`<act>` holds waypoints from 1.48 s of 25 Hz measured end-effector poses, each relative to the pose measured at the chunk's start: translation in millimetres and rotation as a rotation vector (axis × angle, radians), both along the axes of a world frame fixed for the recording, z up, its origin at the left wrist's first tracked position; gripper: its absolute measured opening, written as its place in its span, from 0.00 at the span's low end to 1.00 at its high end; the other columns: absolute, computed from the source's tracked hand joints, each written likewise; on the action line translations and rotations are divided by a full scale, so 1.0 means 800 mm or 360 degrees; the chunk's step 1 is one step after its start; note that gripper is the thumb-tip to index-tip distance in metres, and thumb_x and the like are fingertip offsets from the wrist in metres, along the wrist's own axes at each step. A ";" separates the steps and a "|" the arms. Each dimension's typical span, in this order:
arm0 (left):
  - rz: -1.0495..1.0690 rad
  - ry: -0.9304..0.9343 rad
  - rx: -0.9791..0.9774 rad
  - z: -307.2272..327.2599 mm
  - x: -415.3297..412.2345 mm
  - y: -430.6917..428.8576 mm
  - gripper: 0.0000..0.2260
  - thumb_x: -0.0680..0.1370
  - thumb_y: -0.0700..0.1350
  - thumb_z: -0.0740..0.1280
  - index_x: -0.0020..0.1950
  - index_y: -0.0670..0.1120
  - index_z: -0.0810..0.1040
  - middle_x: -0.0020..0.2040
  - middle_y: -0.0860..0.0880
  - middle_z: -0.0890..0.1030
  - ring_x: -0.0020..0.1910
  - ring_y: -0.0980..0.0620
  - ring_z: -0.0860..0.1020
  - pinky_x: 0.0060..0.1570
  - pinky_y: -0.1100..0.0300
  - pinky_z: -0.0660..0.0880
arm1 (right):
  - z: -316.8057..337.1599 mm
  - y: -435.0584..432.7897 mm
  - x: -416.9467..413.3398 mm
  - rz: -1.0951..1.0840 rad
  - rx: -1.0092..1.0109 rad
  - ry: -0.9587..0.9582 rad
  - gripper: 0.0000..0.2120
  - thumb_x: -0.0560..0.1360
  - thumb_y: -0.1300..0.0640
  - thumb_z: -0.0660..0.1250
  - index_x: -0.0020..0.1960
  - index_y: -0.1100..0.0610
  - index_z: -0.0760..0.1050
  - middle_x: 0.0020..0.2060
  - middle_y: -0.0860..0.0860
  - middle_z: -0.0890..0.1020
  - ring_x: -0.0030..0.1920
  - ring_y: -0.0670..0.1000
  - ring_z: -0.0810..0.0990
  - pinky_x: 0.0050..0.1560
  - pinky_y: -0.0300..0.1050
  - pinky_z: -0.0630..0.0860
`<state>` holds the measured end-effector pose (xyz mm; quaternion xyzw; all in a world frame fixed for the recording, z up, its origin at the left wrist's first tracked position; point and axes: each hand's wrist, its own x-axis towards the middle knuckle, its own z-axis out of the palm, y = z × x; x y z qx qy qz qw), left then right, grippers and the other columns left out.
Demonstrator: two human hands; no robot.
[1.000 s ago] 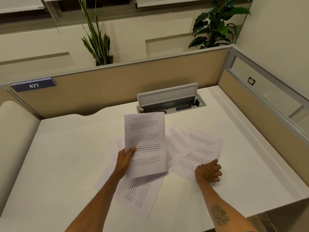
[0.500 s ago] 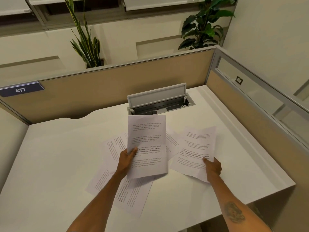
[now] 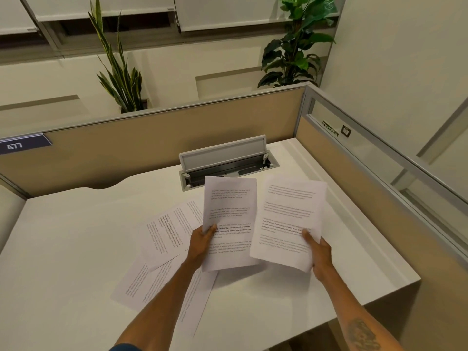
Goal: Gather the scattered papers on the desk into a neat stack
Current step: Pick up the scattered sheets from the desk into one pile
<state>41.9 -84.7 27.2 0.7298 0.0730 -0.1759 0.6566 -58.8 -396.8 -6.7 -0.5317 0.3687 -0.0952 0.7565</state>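
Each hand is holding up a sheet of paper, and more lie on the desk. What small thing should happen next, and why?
Probably bring the sheet in the right hand onto the sheet in the left hand. Both sheets, right and left, are lifted side by side, apart, while other papers lie spread on the desk. Merging them frees a hand for those.

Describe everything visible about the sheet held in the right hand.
The sheet in the right hand is white printer paper carrying several paragraphs of small black text, one line bolder; the words are too blurred to read. It is lifted off the desk, tilted toward the camera and bowed slightly. The right hand pinches its lower right edge, thumb on the printed face. Its left edge sits close beside the sheet in the left hand; contact between them cannot be judged.
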 end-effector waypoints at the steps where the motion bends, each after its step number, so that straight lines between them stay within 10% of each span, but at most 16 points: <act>1: -0.0014 0.0016 -0.0024 0.002 0.000 -0.007 0.16 0.83 0.45 0.64 0.65 0.36 0.77 0.57 0.36 0.85 0.54 0.34 0.85 0.57 0.36 0.81 | 0.004 0.007 0.004 0.0088 0.0007 -0.0029 0.18 0.76 0.54 0.73 0.64 0.59 0.80 0.55 0.57 0.87 0.54 0.61 0.86 0.54 0.54 0.83; 15: -0.0419 0.0096 -0.0175 0.004 0.004 -0.015 0.19 0.80 0.51 0.65 0.63 0.38 0.76 0.61 0.33 0.81 0.59 0.31 0.81 0.65 0.33 0.75 | 0.006 0.058 0.058 0.0638 -0.0042 -0.0049 0.22 0.75 0.61 0.73 0.67 0.57 0.73 0.58 0.58 0.85 0.53 0.65 0.86 0.55 0.64 0.82; 21: -0.0495 -0.0013 -0.0208 0.004 0.012 0.009 0.52 0.59 0.74 0.72 0.68 0.35 0.74 0.61 0.35 0.81 0.60 0.35 0.81 0.64 0.38 0.77 | 0.001 0.087 0.078 0.0666 0.0070 -0.0106 0.21 0.74 0.63 0.73 0.66 0.57 0.75 0.58 0.59 0.85 0.56 0.68 0.84 0.58 0.70 0.79; 26: -0.0199 0.0170 -0.0321 0.011 0.034 0.036 0.23 0.83 0.58 0.58 0.69 0.44 0.76 0.61 0.42 0.84 0.56 0.40 0.85 0.53 0.40 0.83 | -0.001 0.105 0.094 0.0654 0.0090 -0.0135 0.20 0.75 0.64 0.73 0.66 0.58 0.77 0.59 0.60 0.84 0.57 0.67 0.83 0.58 0.70 0.78; 37: -0.0081 -0.0172 0.1216 -0.017 0.132 0.167 0.20 0.82 0.38 0.65 0.74 0.40 0.71 0.75 0.43 0.70 0.75 0.43 0.68 0.76 0.50 0.65 | -0.025 0.151 0.124 0.0496 0.0207 -0.0159 0.18 0.75 0.63 0.73 0.64 0.55 0.79 0.59 0.58 0.85 0.55 0.63 0.86 0.53 0.62 0.82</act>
